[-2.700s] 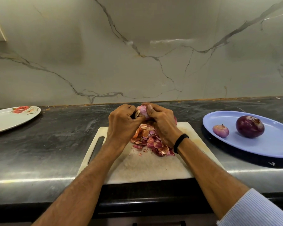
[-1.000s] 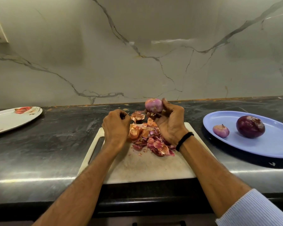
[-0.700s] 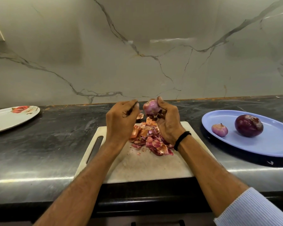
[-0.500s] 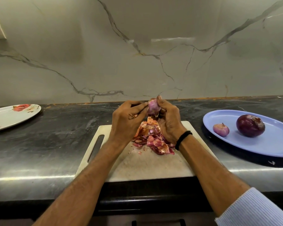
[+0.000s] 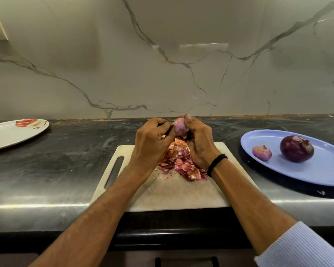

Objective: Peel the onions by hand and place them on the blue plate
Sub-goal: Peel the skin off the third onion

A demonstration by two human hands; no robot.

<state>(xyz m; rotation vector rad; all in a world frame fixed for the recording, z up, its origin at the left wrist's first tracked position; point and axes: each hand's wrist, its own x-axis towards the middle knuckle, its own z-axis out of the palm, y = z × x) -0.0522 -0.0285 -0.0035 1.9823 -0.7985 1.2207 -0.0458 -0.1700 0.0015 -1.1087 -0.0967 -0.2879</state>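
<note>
A second before, the left hand (image 5: 152, 139) had been a loose fist low over the cutting board (image 5: 172, 193), apart from the held onion (image 5: 179, 128); it had since risen and closed in against that onion's left side. The peels and the blue plate's contents lay as before. The left fingers were curled tight, their tips pinching at the onion's skin, with a scrap of peel by the knuckles. The right hand (image 5: 199, 143) cupped the onion from the right, thumb upright against its top and fingers wrapped around behind it, out of sight. Both hands hung above the far edge of the cutting board, backs toward the camera, with bare forearms reaching in across the board's near edge. A black band (image 5: 217, 163) circled the right wrist and a pale ribbed sleeve (image 5: 301, 247) was pushed up that arm. A heap of reddish peels (image 5: 181, 162) lay on the board under the hands. Right of the board, the blue plate (image 5: 326, 166) held a small onion (image 5: 261, 153) and a big onion (image 5: 296, 148), near each other but apart. Far left of the board sat a white flowered plate (image 5: 12, 132) on the dark counter (image 5: 56, 160).
</note>
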